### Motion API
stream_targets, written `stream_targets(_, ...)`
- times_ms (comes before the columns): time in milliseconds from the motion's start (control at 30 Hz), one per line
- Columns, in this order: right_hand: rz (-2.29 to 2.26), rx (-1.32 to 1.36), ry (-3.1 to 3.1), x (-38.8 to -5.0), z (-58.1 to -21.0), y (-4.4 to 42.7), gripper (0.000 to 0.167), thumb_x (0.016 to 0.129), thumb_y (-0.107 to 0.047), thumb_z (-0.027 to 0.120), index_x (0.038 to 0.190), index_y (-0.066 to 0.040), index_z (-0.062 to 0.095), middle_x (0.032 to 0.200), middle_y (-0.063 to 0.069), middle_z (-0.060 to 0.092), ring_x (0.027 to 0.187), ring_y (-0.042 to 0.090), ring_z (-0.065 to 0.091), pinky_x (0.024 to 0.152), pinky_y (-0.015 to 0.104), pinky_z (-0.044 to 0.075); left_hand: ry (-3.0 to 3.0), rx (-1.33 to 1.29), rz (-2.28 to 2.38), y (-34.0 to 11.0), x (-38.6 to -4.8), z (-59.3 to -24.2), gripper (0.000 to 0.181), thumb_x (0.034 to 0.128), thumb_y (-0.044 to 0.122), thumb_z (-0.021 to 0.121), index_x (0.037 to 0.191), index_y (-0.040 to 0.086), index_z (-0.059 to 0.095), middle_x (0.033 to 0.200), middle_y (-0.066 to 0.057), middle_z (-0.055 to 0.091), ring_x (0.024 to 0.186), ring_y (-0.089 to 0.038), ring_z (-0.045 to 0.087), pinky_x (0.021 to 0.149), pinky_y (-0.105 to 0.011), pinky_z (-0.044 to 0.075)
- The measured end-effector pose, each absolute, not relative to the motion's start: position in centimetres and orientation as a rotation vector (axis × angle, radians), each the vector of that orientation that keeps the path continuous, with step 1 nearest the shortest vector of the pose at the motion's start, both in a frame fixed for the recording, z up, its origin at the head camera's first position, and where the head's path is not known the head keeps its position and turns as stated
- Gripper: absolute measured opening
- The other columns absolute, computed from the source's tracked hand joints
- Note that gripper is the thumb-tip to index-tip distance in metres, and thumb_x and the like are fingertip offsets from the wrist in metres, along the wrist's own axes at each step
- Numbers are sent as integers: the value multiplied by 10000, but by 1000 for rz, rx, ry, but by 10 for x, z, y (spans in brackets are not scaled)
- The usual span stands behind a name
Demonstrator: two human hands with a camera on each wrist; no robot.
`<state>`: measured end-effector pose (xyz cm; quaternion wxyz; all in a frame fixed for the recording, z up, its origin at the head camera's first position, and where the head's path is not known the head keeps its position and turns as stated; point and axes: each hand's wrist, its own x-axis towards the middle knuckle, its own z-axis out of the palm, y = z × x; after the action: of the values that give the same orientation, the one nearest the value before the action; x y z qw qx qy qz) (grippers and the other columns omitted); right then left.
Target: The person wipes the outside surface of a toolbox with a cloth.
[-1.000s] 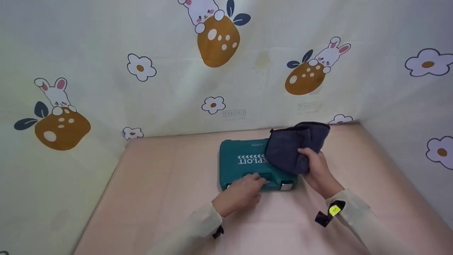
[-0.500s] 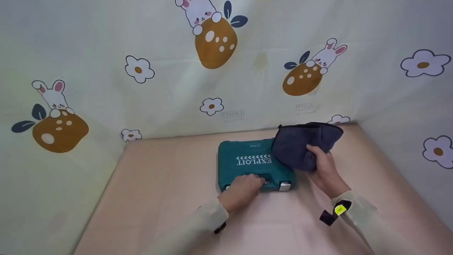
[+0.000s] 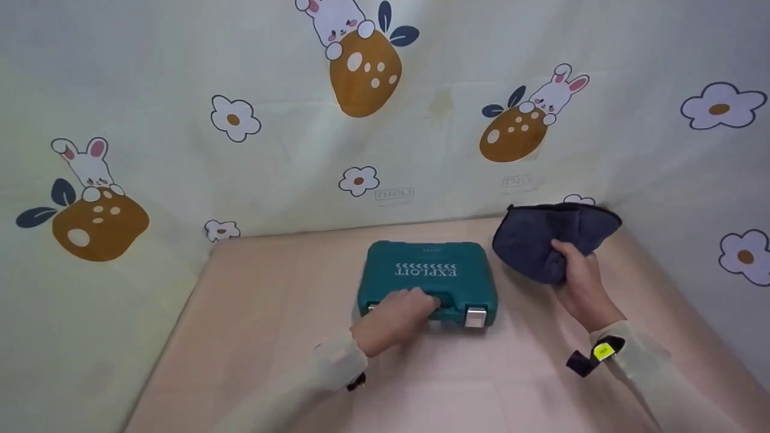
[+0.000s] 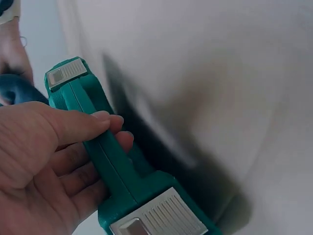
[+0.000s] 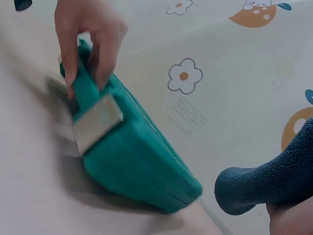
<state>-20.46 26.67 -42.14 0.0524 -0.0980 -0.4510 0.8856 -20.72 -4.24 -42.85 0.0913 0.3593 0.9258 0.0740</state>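
A teal hard-plastic carrying case point(image 3: 424, 273) marked EXPLOIT has silver latches on its front side. My left hand point(image 3: 397, 319) grips its handle point(image 4: 105, 156), with the thumb on one side and fingers curled under. The case is tilted, its handle side raised off the table, with a shadow beneath in the left wrist view. Right of the case, my right hand point(image 3: 582, 279) pinches a folded navy cloth point(image 3: 529, 240) with dark edging. The cloth is held above the table, apart from the case. Its fleecy surface shows in the right wrist view.
A pink-beige covered table point(image 3: 289, 288) lies under the case. Behind it and along both sides hang pale sheets point(image 3: 289, 162) printed with rabbits, fruit and flowers. A black strap point(image 3: 583, 362) with a yellow label hangs at the right wrist.
My right hand has carried the navy cloth rightward, off the case's corner. My left hand has closed around the handle and raised the case's near side, shifting it slightly left.
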Motion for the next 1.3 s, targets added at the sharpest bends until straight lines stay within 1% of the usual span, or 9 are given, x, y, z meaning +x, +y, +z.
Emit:
stream_targets(133, 2696, -267, -1302, -205, -418, 275, 607, 1015, -73, 606, 1496, -144, 243, 1430, -11, 399, 1231, 111, 537, 1004, 272, 454, 2773, 1110, 141, -48, -201, -395, 196, 1012, 159, 661, 1188, 87, 708, 994, -53, 723, 743, -140, 628, 791, -275, 559)
stream_targets(267, 2706, -248, -1275, -205, -415, 281, 676, 1008, -55, 609, 1531, -140, 189, 1419, -13, 397, 1210, 103, 550, 987, 269, 467, 2833, 1208, 22, -53, -196, -359, 246, 997, 166, 686, 1231, 90, 704, 1092, -70, 727, 827, -152, 662, 883, -343, 551)
stream_targets(367, 2706, -237, -1276, -204, -416, 282, 708, 1012, -53, 600, 1551, -137, 149, 1427, -15, 386, 1226, 103, 532, 992, 268, 462, 2880, 1264, -30, -56, -198, -336, 251, 994, 124, 686, 1240, 80, 704, 1078, -70, 720, 839, -153, 652, 873, -326, 553)
stream_targets(533, 2712, -241, -1319, -205, -418, 281, 617, 1019, -51, 586, 1494, -139, 203, 1412, -6, 385, 1227, 113, 521, 996, 274, 460, 2863, 1216, 32, -64, -207, -315, 224, 1025, 116, 632, 1236, 71, 695, 1053, -71, 702, 823, -160, 620, 829, -295, 558)
stream_targets(700, 2700, -241, -1371, -209, -418, 279, 562, 1017, -55, 593, 1447, -136, 241, 1398, 1, 388, 1218, 114, 516, 989, 268, 462, 2822, 1135, 131, -64, -228, -317, 216, 1036, 167, 621, 1219, 79, 695, 1007, -58, 685, 787, -167, 612, 769, -279, 555)
stream_targets(933, 2685, -244, -1418, -213, -419, 271, 439, 1013, -46, 591, 1352, -126, 323, 1377, 25, 408, 1196, 123, 528, 980, 266, 468, 2863, 1006, 185, -49, -270, -338, 232, 1048, 190, 594, 1244, 99, 678, 1021, -55, 672, 819, -188, 613, 828, -331, 557)
stream_targets(1067, 2670, -315, -1465, -214, -420, 266, 411, 1009, -65, 604, 1323, -143, 352, 1355, 8, 422, 1163, 104, 537, 969, 252, 469, 2890, 931, 229, -43, -294, -356, 241, 1064, 179, 566, 1250, 92, 693, 1061, -64, 687, 855, -197, 611, 873, -353, 549)
stream_targets(1167, 2662, -348, -1479, -214, -422, 265, 397, 1008, -74, 606, 1312, -145, 360, 1342, 4, 427, 1138, 94, 547, 961, 244, 471, 2886, 867, 264, -40, -310, -369, 234, 1055, 153, 585, 1243, 83, 704, 1072, -72, 690, 866, -206, 616, 889, -379, 549)
stream_targets(1300, 2650, -318, -1488, -213, -426, 265, 385, 1017, -71, 585, 1322, -123, 356, 1350, 19, 422, 1146, 110, 544, 965, 256, 473, 2852, 796, 275, -37, -327, -382, 220, 1033, 143, 624, 1227, 81, 705, 1021, -66, 663, 855, -217, 617, 867, -394, 557)
